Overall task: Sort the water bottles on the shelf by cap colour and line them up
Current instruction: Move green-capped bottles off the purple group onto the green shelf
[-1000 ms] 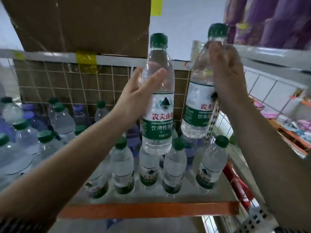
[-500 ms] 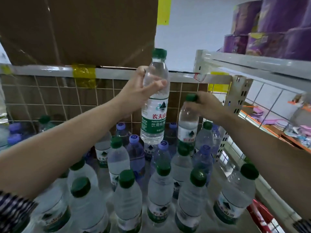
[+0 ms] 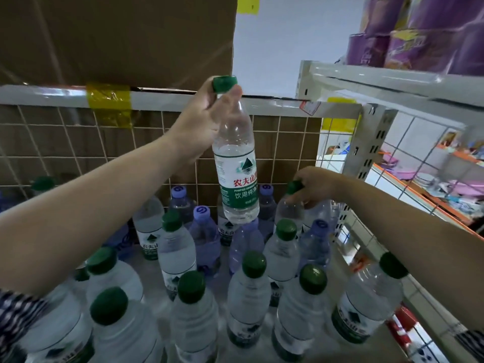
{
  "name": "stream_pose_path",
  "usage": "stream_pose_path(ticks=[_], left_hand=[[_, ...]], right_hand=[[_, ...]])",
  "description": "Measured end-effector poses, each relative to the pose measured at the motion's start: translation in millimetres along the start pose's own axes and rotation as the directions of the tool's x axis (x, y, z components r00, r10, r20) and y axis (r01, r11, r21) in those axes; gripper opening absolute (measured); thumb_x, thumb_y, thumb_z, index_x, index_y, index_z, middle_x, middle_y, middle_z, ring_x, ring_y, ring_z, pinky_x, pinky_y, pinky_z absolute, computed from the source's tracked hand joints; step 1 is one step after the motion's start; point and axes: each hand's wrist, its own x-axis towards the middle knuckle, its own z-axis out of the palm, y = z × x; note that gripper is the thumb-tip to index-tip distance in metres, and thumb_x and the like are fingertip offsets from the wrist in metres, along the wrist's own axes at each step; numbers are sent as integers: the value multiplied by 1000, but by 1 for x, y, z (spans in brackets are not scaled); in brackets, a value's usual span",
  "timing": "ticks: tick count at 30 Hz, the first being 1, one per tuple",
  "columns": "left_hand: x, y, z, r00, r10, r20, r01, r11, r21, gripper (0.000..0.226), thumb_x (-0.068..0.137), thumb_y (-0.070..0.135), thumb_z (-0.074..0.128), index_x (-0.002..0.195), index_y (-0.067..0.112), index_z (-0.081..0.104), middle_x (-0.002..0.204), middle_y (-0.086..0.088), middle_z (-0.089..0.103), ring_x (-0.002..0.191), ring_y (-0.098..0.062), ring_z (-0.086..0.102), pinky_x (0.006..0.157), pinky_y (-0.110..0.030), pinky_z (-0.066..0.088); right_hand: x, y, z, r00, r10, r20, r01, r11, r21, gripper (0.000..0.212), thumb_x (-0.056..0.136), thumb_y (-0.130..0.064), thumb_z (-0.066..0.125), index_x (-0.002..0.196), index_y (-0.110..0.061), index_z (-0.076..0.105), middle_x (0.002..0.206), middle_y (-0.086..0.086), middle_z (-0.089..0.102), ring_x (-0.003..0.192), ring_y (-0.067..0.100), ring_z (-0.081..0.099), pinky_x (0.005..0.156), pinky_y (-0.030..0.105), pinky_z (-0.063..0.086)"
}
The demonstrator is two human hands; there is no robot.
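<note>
Both hands grip green-capped bottles by the neck: left hand (image 3: 201, 121) holds a lifted bottle (image 3: 237, 163) above the shelf (image 3: 372, 231), right hand (image 3: 314, 186) clasps a standing bottle (image 3: 289, 205) at back. Full, probably heavy and slick; necks seem safest.

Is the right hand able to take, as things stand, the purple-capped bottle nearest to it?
Probably not yet: the right hand grips a green-capped bottle by its top. The purple-capped bottle stands close by, its cap uncovered.

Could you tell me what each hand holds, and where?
Left hand: the raised bottle, by its neck. Right hand: a rear bottle, by its capped top.
</note>
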Motion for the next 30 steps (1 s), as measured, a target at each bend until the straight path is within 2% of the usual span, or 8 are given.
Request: stream_pose_path(ticks=[4,12,16,19,22,24,26,30], left_hand=[[8,9,11,997,58,47,-57,998,-6,21,100,38,45,108,20,49,103,-9,57,97,-18,62,91,-31,51],[21,23,48,985,164,44,-161,984,-76,17,97,38,49,99,21,49,95,-14,58,90,-22,61,88,-44,52],[24,30,80,975,206,88,-195,974,-116,16,103,28,43,105,12,42,80,-1,65,81,-16,64,77,-33,53],[29,30,111,976,198,96,-183,973,-143,16,101,29,45,106,13,44,90,-12,60,85,-20,61,75,-31,52],[31,29,141,969,200,146,-171,967,-190,8,102,24,43,103,16,44,96,-18,55,84,-17,60,72,-23,50],[31,28,160,959,207,194,-169,966,-194,7,103,24,42,103,17,43,94,-19,57,79,-14,60,70,-21,49],[30,24,175,955,178,239,-129,969,-210,9,103,24,42,107,16,42,92,-17,59,78,-13,62,72,-21,49],[29,16,197,935,121,333,-37,968,-249,17,103,21,42,116,10,40,86,-11,60,82,-13,63,79,-17,49]], right_hand=[[-18,0,-8,1000,-20,6,19,984,179,19,88,-20,70,100,-6,68,94,12,69,85,25,70,79,36,60],[-87,26,-23,944,7,-330,103,943,316,10,92,-28,64,92,-19,68,94,15,72,88,29,69,83,45,56],[-118,55,-8,903,89,-421,87,921,380,21,83,-45,65,90,-26,71,88,3,74,85,22,71,87,51,56],[-132,72,9,888,120,-444,77,913,400,10,91,-33,62,88,-28,70,91,2,74,86,20,71,88,52,54],[-145,85,27,841,187,-508,54,905,423,21,88,-29,59,75,-18,70,78,6,73,81,27,69,83,53,54],[-150,92,38,817,223,-532,37,900,435,24,88,-27,57,77,-11,70,72,8,71,75,26,68,74,42,55],[-152,97,48,814,231,-533,-33,935,354,25,92,-24,56,75,-15,72,69,1,68,68,14,62,61,23,45],[-158,105,58,763,267,-589,-61,937,345,23,92,-17,54,75,-20,69,68,-10,61,65,6,55,54,19,33]])
